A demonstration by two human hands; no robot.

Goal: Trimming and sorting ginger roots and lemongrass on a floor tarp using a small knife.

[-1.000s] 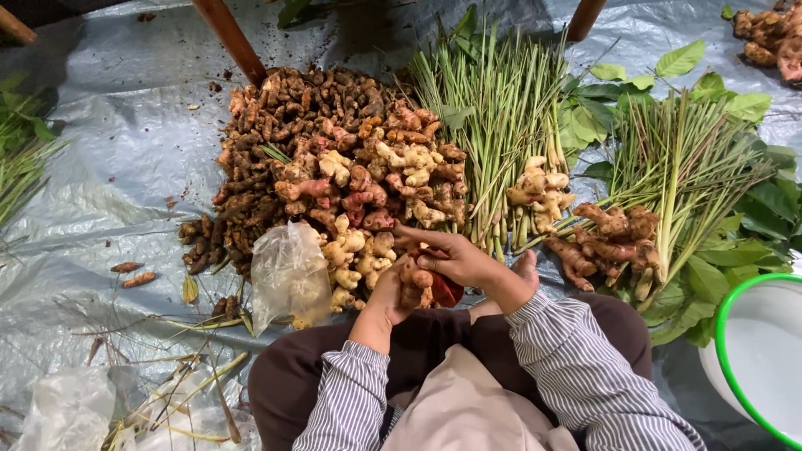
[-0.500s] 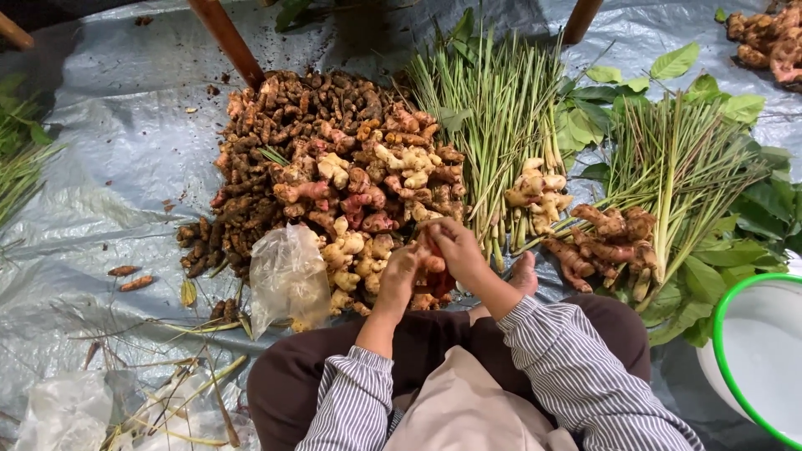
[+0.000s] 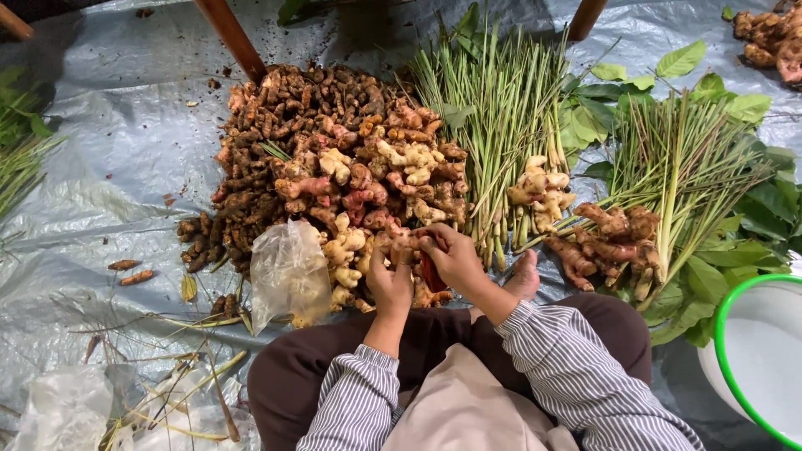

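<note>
Ginger piece: pale knobbly beige-pink ginger root (image 3: 399,244), held at near edge of the big pile, centre of scene, just above person's lap.
Left hand: left hand (image 3: 389,284), fingers curled round the ginger root from below; grip closed on it.
Right hand: right hand (image 3: 455,260), fingers bent over same root from the right, touching it; grip closed, pinching at the root. Both hands touching each other.
Red thing: small red object (image 3: 430,274) under right hand, mostly hidden; can't tell what it is.
Pile: large heap of mixed brown, orange and pink rhizomes (image 3: 334,159), far of hands, spreading left; darker thin roots on left side, paler ginger on near-right side.
Bag: crumpled clear plastic bag (image 3: 288,271), just left of left hand, touching pile's near edge.
Stalks: bundle of green lemongrass stalks (image 3: 501,125), right of pile, w/ small clump of pale ginger (image 3: 539,192) lying on it.
2nd bundle: more green stalks on broad green leaves (image 3: 685,167), far right, w/ reddish-brown roots (image 3: 614,242) at near end.
Foot: bare foot (image 3: 524,280), just right of right hand, between the two bundles.
Bowl: white bowl w/ green rim (image 3: 720,330), near right corner, partly cut off.
Ground cover: grey plastic tarp on the ground (image 3: 109,167) under everything; loose dry scraps and stems near left.
Clothes: striped long sleeves (image 3: 576,376), dark trousers, beige cloth on lap.
</note>
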